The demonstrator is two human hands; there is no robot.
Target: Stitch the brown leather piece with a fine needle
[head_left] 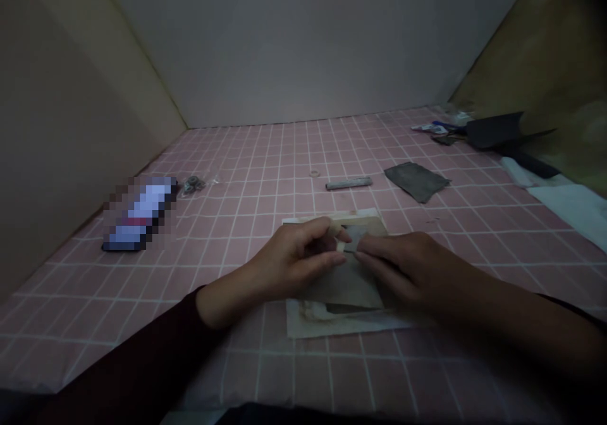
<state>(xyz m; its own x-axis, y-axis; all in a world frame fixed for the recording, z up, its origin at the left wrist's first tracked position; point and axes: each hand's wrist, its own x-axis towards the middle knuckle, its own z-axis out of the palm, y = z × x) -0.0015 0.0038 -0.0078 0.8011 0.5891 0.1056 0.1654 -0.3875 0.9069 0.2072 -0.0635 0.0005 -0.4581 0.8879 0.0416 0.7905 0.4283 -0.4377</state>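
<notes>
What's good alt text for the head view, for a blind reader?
A person's right hand pinches a small grey piece beside the left hand, above layered sheets on a pink gridded cloth. Beyond lies a grey rod; left, a pixelated phone.

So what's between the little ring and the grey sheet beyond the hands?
A slim grey rod lies between the ring and the sheet, in the head view.

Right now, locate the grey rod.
In the head view, the grey rod lies just right of centre on the pink cloth, between a pale ring and a dark sheet.
</notes>
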